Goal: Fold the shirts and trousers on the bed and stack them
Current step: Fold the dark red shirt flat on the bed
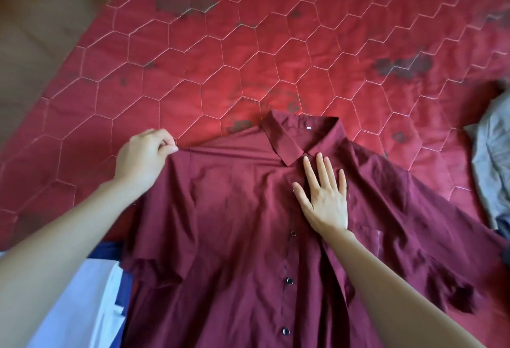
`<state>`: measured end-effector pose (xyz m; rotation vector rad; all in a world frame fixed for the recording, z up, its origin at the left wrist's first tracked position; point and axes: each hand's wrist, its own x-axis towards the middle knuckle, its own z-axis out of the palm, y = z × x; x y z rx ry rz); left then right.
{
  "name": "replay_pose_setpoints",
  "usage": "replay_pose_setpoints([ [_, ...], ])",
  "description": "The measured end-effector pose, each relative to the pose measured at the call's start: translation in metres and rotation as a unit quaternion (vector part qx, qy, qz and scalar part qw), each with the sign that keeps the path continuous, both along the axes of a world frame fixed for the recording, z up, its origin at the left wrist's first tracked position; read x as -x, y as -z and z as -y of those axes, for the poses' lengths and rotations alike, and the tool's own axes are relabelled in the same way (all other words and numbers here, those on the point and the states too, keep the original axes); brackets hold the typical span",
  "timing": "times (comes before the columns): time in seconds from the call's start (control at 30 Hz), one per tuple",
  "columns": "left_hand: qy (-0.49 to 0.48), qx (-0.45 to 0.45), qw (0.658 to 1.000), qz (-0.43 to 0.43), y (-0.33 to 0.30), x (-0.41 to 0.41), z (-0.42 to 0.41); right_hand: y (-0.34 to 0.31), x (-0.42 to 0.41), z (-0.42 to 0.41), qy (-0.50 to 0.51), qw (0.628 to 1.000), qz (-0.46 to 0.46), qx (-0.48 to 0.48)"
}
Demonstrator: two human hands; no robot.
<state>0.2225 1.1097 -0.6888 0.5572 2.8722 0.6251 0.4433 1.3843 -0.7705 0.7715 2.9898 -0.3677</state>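
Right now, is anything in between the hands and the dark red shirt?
No, nothing is. The left hand pinches the maroon shirt at its shoulder, and the right hand lies flat on its chest just below the collar. Both already touch the cloth.

Beyond the collar, the red quilt on the bed lies flat and open to its far edge. The maroon shirt spreads across the near middle. A grey garment crowds the right edge, and blue and white cloth fills the near left corner.
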Motion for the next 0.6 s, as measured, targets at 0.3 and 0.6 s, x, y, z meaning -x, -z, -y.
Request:
replay_pose_setpoints([
  [0.3,0.026,0.102,0.993,0.046,0.023,-0.013,-0.009,-0.003,0.002,0.008,0.007,0.999,0.035,-0.006],
  [0.6,-0.014,0.090,0.992,0.084,0.022,-0.059,0.089,-0.020,0.043,0.119,-0.113,0.994,-0.001,0.006],
])
